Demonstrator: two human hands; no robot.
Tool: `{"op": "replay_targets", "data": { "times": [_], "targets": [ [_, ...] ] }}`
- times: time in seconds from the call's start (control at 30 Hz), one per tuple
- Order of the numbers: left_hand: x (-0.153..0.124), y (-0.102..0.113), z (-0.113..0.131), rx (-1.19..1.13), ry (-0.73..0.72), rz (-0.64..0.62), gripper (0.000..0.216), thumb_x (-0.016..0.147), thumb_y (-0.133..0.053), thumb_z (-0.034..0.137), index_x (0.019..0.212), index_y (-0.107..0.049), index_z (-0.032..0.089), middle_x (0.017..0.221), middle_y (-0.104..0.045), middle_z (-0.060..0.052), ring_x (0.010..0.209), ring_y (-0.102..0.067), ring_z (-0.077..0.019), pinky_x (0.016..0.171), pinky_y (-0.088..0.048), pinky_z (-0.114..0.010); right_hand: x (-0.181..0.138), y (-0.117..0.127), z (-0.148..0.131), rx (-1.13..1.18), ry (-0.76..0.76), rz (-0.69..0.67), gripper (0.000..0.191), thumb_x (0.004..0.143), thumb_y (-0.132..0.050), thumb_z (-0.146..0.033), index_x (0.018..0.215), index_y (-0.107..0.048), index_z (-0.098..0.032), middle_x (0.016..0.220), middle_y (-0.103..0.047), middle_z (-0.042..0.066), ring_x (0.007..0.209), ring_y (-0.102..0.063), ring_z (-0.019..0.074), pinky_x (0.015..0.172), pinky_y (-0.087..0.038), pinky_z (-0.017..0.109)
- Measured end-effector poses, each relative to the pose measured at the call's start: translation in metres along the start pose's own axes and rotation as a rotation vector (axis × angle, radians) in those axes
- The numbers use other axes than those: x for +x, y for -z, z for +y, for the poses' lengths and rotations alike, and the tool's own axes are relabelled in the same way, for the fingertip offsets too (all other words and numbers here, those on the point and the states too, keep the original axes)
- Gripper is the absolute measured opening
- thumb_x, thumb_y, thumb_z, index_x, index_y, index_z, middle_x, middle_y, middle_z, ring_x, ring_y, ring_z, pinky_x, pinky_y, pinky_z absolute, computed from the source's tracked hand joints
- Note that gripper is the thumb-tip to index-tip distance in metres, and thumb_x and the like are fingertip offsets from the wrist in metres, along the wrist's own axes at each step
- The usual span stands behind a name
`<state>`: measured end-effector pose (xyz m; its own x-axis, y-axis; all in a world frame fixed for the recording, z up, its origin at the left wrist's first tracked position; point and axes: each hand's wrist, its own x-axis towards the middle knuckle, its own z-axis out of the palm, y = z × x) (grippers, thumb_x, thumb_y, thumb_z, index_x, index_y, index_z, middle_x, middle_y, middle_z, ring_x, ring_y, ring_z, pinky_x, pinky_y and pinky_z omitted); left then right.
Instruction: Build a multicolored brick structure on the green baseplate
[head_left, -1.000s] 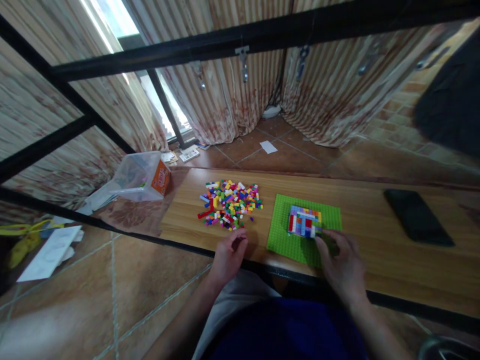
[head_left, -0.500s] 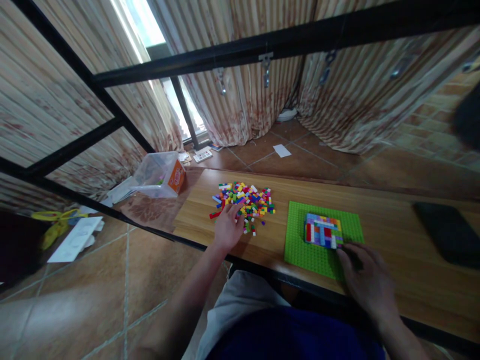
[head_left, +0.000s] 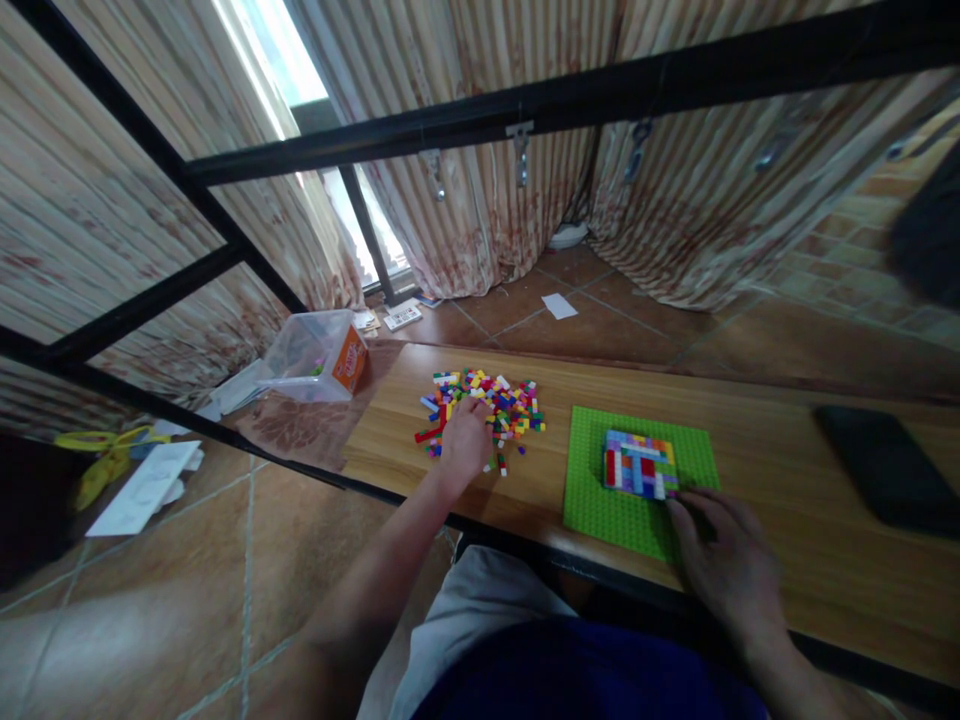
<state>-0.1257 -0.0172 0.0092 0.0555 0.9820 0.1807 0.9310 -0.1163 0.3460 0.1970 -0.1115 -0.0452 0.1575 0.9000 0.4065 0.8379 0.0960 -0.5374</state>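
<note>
Loose toy building bricks (head_left: 511,410) of many colours lie in a spread-out pile on the wooden table. My left hand (head_left: 466,440) reaches into this pile with its fingers curled down; whatever is under the fingertips is hidden. To the right, a green studded baseplate (head_left: 589,500) carries a low rectangular brick build (head_left: 639,465) in red, white, blue, yellow and purple. My right hand (head_left: 727,550) rests at the baseplate's right side. Its thumb and forefinger come together at the build's near right corner, and a small piece between them cannot be made out clearly.
A dark phone-like slab (head_left: 885,468) lies on the table (head_left: 780,450) at the right. Beyond the left end stands a clear plastic box (head_left: 300,355) with an orange label. A black metal bar (head_left: 450,135) crosses above, before striped curtains. Papers (head_left: 146,490) lie on the tiled floor.
My left hand has shifted slightly within the pile and its fingers have curled further down. My right hand stays at the build's corner. The whole view has moved a little.
</note>
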Motion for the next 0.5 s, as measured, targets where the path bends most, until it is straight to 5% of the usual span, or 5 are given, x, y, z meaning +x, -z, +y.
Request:
{"op": "replay_targets", "data": {
  "times": [0.2,0.3,0.4,0.5],
  "targets": [
    [-0.005,0.001,0.0,-0.265,0.081,0.098,0.014,0.08,-0.057,0.008,0.087,-0.062,0.018,0.088,-0.064,-0.005,0.086,-0.061,-0.0201,0.079,-0.05,-0.032,0.0,0.003,0.0,0.041,-0.053,0.015,0.039,0.087,-0.048,-0.055,0.091,-0.068,-0.021,0.102,-0.067,0.012,0.095,-0.063,0.0284,0.086,-0.052,0.047],
    [-0.015,0.0,0.008,-0.643,0.214,0.102,0.005,0.078,-0.063,0.019,0.075,-0.059,0.018,0.07,-0.061,0.001,0.068,-0.059,-0.0144,0.066,-0.049,-0.027,0.0,0.009,-0.009,0.085,-0.069,0.1,0.036,0.088,-0.049,-0.052,0.091,-0.067,-0.022,0.097,-0.067,0.011,0.091,-0.064,0.0275,0.084,-0.052,0.046],
    [-0.033,0.0,0.024,-1.116,0.36,0.031,0.02,0.074,-0.071,0.033,0.079,-0.062,0.016,0.065,-0.06,0.003,0.06,-0.058,-0.0112,0.059,-0.048,-0.024,-0.003,0.014,-0.031,0.158,-0.079,0.151,0.031,0.088,-0.053,-0.049,0.093,-0.068,-0.022,0.097,-0.068,0.011,0.093,-0.065,0.0269,0.087,-0.051,0.045],
    [-0.052,0.002,0.045,-1.432,0.488,-0.077,0.038,0.066,-0.08,0.038,0.093,-0.067,0.016,0.073,-0.065,0.001,0.064,-0.062,-0.0109,0.063,-0.051,-0.025,-0.007,0.013,-0.066,0.344,-0.146,0.039,0.029,0.086,-0.057,-0.048,0.094,-0.069,-0.024,0.102,-0.07,0.008,0.096,-0.065,0.0252,0.088,-0.051,0.043]
  ]
}}
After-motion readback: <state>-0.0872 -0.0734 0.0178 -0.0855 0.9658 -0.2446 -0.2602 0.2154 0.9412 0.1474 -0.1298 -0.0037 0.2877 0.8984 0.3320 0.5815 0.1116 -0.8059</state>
